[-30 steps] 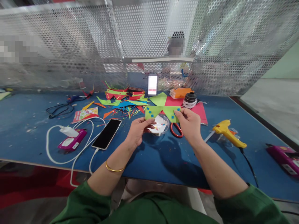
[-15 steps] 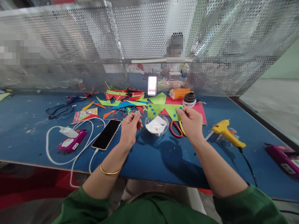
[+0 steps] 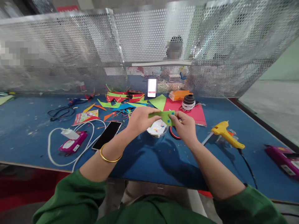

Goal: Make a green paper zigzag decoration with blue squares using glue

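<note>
A green paper piece (image 3: 165, 117) with small blue squares is held between both hands above the table. My left hand (image 3: 142, 119) pinches its left end, thumb below and fingers above, covering that part. At the right end, my right hand (image 3: 185, 125) grips it between thumb and fingers. Just beneath the paper is a clear bowl (image 3: 157, 135) lined with white paper holding tiny coloured bits. Red-handled scissors (image 3: 173, 133) lie partly hidden behind my right hand.
Blue table (image 3: 149, 165) bears a phone (image 3: 107, 134), a purple socket (image 3: 73, 143) with white cable, and coloured paper scraps (image 3: 121, 105). Rightward are red paper (image 3: 198, 114), a black-topped bottle (image 3: 188, 101) and a yellow glue gun (image 3: 227, 134). A person (image 3: 174, 49) sits behind the perforated screen.
My left hand has moved right and taken hold of the paper's left end. My right hand has shifted slightly left and lower, and the paper now looks narrower.
</note>
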Available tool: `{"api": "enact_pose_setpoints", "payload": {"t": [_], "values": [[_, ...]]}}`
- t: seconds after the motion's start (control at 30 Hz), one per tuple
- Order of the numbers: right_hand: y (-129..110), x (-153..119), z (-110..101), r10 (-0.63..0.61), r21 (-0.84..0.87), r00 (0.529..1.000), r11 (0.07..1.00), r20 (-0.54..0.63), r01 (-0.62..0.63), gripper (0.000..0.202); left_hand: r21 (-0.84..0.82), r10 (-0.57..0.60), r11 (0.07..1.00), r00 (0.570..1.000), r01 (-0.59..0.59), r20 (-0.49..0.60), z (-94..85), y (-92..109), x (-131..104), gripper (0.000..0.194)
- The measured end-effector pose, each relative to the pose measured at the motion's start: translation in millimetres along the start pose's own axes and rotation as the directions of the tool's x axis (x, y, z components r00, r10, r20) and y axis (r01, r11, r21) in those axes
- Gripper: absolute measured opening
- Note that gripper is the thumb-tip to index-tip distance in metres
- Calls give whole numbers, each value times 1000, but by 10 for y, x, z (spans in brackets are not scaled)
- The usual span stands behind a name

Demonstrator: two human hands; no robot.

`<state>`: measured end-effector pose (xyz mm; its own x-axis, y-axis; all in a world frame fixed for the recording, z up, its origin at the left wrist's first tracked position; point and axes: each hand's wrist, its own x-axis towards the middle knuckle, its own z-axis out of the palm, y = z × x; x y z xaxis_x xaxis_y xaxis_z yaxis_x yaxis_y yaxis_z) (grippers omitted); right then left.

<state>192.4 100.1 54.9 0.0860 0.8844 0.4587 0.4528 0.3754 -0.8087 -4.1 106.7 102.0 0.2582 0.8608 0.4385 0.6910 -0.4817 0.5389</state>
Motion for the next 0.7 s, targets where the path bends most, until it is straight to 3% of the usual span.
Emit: {"api": "enact_pose_setpoints", "payload": {"t": [0.07,0.3,0.43,0.57,0.63,0.7], "values": [[-7,-3,5,-9,-12,1000,1000,8,9,30,45,-21,999,998,19,63,16,-1,36,12],[6,3,9,-18,-24,998,1000,60,19,28,11,-71,997,994,70,85,-64,-25,86,10],[13,-8,4,-17,-34,995,999,95,20,26,111,-62,993,992,50,107,-140,-70,81,11],[5,-16,-11,1,-38,998,999,61,1,30,378,-28,925,1000,24,5,-437,-213,215,16],[16,-19,-4,20,-54,998,998,54,-17,32,493,-70,864,993,107,-92,-673,-379,378,21],[37,-24,17,32,-78,997,997,76,-26,32,549,-150,818,985,173,-86,-918,-625,588,22]]}}
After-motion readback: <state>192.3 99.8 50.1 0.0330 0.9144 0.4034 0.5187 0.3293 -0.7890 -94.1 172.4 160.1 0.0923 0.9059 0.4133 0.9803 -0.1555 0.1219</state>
